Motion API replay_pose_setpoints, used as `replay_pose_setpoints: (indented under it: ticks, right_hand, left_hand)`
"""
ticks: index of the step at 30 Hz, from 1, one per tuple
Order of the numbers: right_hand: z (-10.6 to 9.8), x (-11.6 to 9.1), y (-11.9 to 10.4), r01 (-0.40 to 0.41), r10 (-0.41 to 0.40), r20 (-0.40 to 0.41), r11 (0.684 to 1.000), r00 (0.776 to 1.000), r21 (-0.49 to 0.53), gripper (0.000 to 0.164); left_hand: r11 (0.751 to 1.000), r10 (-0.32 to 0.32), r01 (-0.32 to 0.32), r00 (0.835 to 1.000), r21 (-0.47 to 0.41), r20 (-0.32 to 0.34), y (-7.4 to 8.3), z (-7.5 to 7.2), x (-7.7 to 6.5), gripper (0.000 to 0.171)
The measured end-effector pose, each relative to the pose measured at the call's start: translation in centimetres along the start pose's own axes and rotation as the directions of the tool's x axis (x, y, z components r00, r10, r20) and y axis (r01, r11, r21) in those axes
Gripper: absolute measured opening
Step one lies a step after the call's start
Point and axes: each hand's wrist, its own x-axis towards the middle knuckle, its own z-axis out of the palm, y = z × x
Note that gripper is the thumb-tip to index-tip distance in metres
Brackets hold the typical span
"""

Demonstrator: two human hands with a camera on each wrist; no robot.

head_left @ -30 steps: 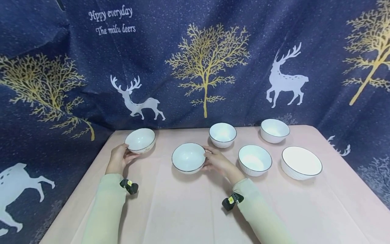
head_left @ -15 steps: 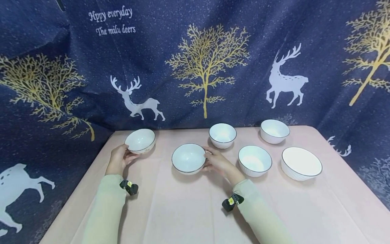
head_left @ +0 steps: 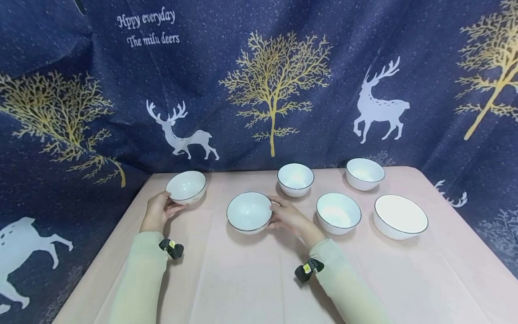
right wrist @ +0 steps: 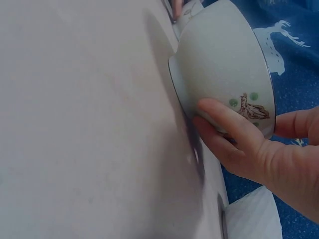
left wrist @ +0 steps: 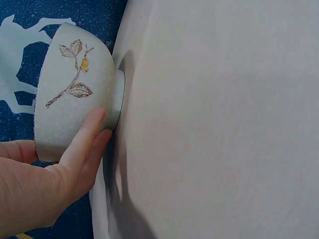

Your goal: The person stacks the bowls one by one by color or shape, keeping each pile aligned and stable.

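The left hand (head_left: 157,210) holds the far-left bowl (head_left: 186,185), the right hand (head_left: 289,217) the middle bowl (head_left: 248,212) — fingers (left wrist: 87,134) clamped from rim to lower wall, presumably to steady each; whether either touches the surface (head_left: 243,279) I cannot tell.

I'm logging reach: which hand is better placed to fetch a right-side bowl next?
Probably the right hand: it's nearer the four bowls there, though it holds the second bowl from left. The left hand grips the leftmost bowl.
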Motion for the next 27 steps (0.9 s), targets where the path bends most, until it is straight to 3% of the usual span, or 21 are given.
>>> replay_pose_setpoints:
  ticks: [13, 27]
  right_hand:
    - [0.3, -0.4, -0.1, 0.013, -0.013, 0.008, 1.000, 1.000, -0.008, 0.050]
    - [1.4, -0.9, -0.1, 0.026, -0.025, 0.048, 1.000, 0.999, -0.005, 0.050]
  left_hand:
    - [1.000, 0.004, -0.004, 1.000, -0.002, 0.024, 0.1, -0.2, -0.2, 0.055]
    - [0.999, -0.031, 0.031, 1.000, -0.007, -0.004, 0.2, 0.0, 0.0, 0.055]
